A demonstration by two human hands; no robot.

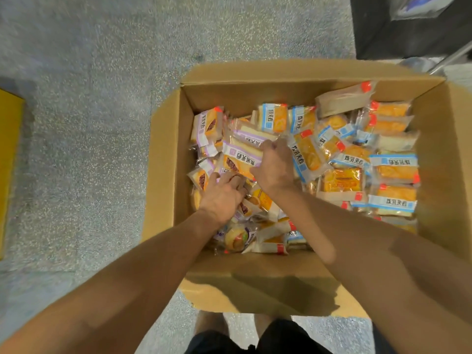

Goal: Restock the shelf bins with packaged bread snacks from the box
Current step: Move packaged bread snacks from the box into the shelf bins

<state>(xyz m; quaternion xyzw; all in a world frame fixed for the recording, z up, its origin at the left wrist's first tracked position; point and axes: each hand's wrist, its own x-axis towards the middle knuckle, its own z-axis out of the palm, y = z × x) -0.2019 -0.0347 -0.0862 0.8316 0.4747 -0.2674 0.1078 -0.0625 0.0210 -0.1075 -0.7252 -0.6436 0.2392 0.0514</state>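
Observation:
An open cardboard box (255, 277) stands on the floor below me, filled with several wrapped bread snacks. Purple-labelled packs (207, 126) lie on the left side, blue-labelled packs (393, 172) on the right. My right hand (274, 164) is inside the box, its fingers curled round the end of a purple-labelled pack (242, 154) near the middle. My left hand (222, 194) reaches in beside it, fingers bent down among the packs at the lower left; its fingertips are hidden, so I cannot see whether it holds one.
The box sits on speckled grey flooring (89, 123). A yellow object's edge (10, 149) shows at the far left. A dark unit (408, 29) stands at the top right, with a metal bar (449, 60) beside it. My legs (255, 335) are at the box's near flap.

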